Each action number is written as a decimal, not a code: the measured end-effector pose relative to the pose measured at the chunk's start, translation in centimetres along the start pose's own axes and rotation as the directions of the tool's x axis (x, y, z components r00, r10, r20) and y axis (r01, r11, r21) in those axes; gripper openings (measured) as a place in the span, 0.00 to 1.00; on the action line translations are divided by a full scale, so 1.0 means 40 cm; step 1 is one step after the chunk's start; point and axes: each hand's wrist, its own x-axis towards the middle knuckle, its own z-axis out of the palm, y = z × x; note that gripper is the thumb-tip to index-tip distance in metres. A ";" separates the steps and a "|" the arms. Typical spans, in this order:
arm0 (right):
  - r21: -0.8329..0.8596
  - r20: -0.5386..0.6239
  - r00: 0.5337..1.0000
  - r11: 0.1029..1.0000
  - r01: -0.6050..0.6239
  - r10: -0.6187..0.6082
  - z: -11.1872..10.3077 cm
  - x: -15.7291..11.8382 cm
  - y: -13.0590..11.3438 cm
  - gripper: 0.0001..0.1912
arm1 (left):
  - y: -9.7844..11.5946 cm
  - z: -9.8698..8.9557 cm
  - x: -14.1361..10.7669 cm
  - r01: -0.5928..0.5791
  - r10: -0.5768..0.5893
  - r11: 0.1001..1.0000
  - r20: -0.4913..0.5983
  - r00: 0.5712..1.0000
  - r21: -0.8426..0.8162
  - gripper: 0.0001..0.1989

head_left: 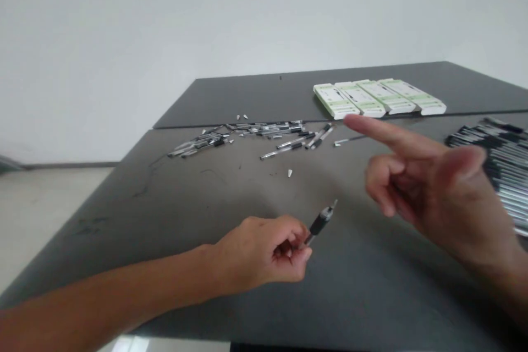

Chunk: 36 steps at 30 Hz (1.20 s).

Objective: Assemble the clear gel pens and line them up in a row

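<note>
Head view: your left hand [258,253] pinches a black-gripped pen [320,224]; your right hand [433,192] points, index extended, other fingers [377,181] curled, over the dark tabletop [173,231] near loose pens [280,135].

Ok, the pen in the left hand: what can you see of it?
The pen is slim, with a dark, ridged-looking grip section and a narrow pale metal tip. It is uncapped and slants up and away, tip toward the far side of the dark table. The left hand's fingers pinch its lower end, hiding the rest. Finer detail is blurred.
</note>
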 end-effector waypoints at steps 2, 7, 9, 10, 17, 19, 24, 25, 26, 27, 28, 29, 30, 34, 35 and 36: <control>-0.058 -0.139 0.990 0.998 -0.005 -0.003 -0.016 0.012 0.012 0.43 | -0.001 0.001 0.002 0.001 0.001 0.999 0.025 1.000 -0.051 0.06; -0.399 -0.302 0.935 0.916 0.053 -0.186 -0.005 0.060 0.047 0.19 | 0.000 -0.002 0.010 -0.071 0.073 0.991 0.011 0.997 -0.116 0.08; -0.560 -0.132 0.961 0.818 0.132 -0.245 0.019 0.102 0.052 0.16 | -0.002 -0.001 0.012 -0.119 0.120 0.988 -0.002 0.993 -0.103 0.08; -0.613 0.008 0.968 0.763 0.205 -0.253 0.034 0.129 0.051 0.16 | -0.003 0.000 0.013 -0.146 0.145 0.985 -0.013 0.989 -0.089 0.08; -0.747 0.487 0.873 0.536 0.394 0.036 0.110 0.270 0.035 0.15 | -0.013 -0.004 0.010 -0.277 0.267 0.956 -0.103 0.958 -0.098 0.04; -0.763 0.483 0.871 0.531 0.369 0.087 0.113 0.264 0.046 0.18 | -0.015 -0.003 0.009 -0.282 0.270 0.952 -0.113 0.956 -0.115 0.05; -0.771 0.458 0.873 0.564 0.295 0.169 0.113 0.229 0.070 0.24 | -0.015 0.001 0.009 -0.289 0.276 0.951 -0.116 0.954 -0.115 0.06; -0.769 0.452 0.874 0.576 0.278 0.181 0.113 0.227 0.072 0.24 | -0.015 0.000 0.009 -0.285 0.272 0.951 -0.117 0.955 -0.119 0.05; -0.766 0.447 0.874 0.586 0.265 0.190 0.114 0.226 0.072 0.23 | -0.015 -0.001 0.009 -0.278 0.264 0.953 -0.119 0.957 -0.122 0.05; -0.763 0.444 0.875 0.594 0.255 0.195 0.115 0.225 0.073 0.22 | -0.014 -0.002 0.008 -0.271 0.257 0.954 -0.120 0.959 -0.125 0.05; -0.760 0.442 0.875 0.601 0.249 0.196 0.116 0.225 0.074 0.21 | -0.013 -0.004 0.008 -0.264 0.250 0.956 -0.116 0.961 -0.128 0.05; -0.757 0.443 0.875 0.605 0.247 0.196 0.117 0.225 0.075 0.20 | -0.012 -0.006 0.008 -0.254 0.240 0.958 -0.112 0.964 -0.130 0.05; -0.756 0.443 0.875 0.606 0.247 0.195 0.118 0.224 0.076 0.18 | -0.011 -0.008 0.008 -0.241 0.228 0.961 -0.104 0.968 -0.133 0.05; -0.766 0.438 0.878 0.591 0.253 0.192 0.125 0.216 0.082 0.13 | -0.008 -0.013 0.008 -0.179 0.167 0.968 -0.078 0.983 -0.177 0.05; -0.769 0.433 0.881 0.587 0.252 0.189 0.126 0.213 0.083 0.12 | -0.008 -0.014 0.007 -0.171 0.159 0.967 -0.076 0.984 -0.188 0.05; -0.770 0.427 0.886 0.587 0.251 0.183 0.126 0.209 0.082 0.12 | -0.008 -0.014 0.007 -0.167 0.156 0.966 -0.073 0.985 -0.196 0.04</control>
